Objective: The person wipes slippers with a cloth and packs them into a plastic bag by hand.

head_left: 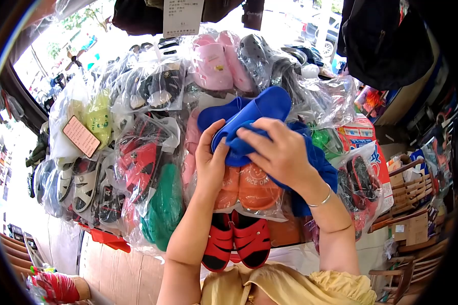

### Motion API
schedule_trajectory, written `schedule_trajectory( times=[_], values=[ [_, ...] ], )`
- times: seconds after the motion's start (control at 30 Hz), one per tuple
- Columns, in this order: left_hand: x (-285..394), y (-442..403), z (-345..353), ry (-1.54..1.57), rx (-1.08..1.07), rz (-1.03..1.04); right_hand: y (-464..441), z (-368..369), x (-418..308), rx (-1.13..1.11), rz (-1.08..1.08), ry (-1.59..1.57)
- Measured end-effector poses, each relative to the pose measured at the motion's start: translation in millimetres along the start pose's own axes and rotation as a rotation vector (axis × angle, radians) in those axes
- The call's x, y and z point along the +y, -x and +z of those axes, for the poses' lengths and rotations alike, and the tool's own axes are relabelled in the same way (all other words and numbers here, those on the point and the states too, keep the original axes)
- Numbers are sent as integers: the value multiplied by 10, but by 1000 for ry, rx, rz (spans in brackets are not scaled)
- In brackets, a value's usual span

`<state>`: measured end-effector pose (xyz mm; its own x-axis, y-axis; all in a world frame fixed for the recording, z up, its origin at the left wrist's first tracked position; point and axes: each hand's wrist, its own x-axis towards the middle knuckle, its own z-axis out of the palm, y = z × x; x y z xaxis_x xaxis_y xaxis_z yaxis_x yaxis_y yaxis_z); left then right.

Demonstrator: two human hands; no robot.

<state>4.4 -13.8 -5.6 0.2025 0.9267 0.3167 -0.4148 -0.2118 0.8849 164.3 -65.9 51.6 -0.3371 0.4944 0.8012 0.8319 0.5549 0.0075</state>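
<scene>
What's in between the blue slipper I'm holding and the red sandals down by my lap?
Between the blue slipper and the red sandals lie orange slippers in clear plastic, marked "NICE DAY". The head view shows this.

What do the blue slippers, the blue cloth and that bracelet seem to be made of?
Blue slippers: probably moulded foam or soft plastic with a smooth, satin finish; they look thick and seamless, with soft highlights.
Blue cloth: a soft, matt fabric, judging by its loose folds; the fibre can't be told.
Bracelet: likely polished metal, since it is thin, silvery and shiny.
</scene>
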Motion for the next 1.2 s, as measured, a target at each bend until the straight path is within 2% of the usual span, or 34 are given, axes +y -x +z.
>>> schedule_trajectory(
  times=[0.07,0.17,0.27,0.3,0.4,0.47,0.53,0.6,0.63,0.67,0.73,0.8,0.87,0.93,1.0,1.07,1.13,1.2],
  values=[
    [-5,-13,-8,-19,8,14,-9,75,54,-23,37,29],
    [2,-21,14,-14,12,-22,1,54,270,111,206,70],
    [33,-23,-9,141,21,-100,7,-82,107,127,139,73],
    [40,-18,-52,174,-18,-121,-17,-74,-2,116,58,53],
    [18,-14,-39,229,-63,-114,8,214,-217,-20,-39,165],
    [-52,-40,-60,169,-18,-118,19,275,-253,-91,-53,225],
    [-13,-33,-50,238,-10,-143,45,240,-310,-161,-76,286],
    [-5,-31,-69,162,-32,-145,140,62,-386,-461,-26,254],
    [-1,-31,-45,167,-17,-130,154,-34,-357,-502,-24,186],
    [16,-35,-43,171,-16,-130,139,-99,-303,-477,-29,108],
    [41,-26,-39,135,-36,-111,36,-72,-345,-244,-9,94],
    [27,-25,-47,195,-44,-121,-40,73,-404,-100,-88,138],
    [-15,-51,-89,187,-34,-125,62,287,-426,-190,-82,264],
    [-18,-56,-80,220,-23,-156,117,160,-436,-391,-91,242],
    [-7,-56,-85,214,-54,-186,113,-62,-363,-539,-65,111],
    [18,-33,-69,233,-58,-193,113,-81,-278,-552,-73,23],
    [46,-38,-50,235,-61,-135,14,30,-307,-136,-25,72],
    [-5,-46,-52,258,-56,-138,21,144,-319,-118,-50,99]
  ],
)
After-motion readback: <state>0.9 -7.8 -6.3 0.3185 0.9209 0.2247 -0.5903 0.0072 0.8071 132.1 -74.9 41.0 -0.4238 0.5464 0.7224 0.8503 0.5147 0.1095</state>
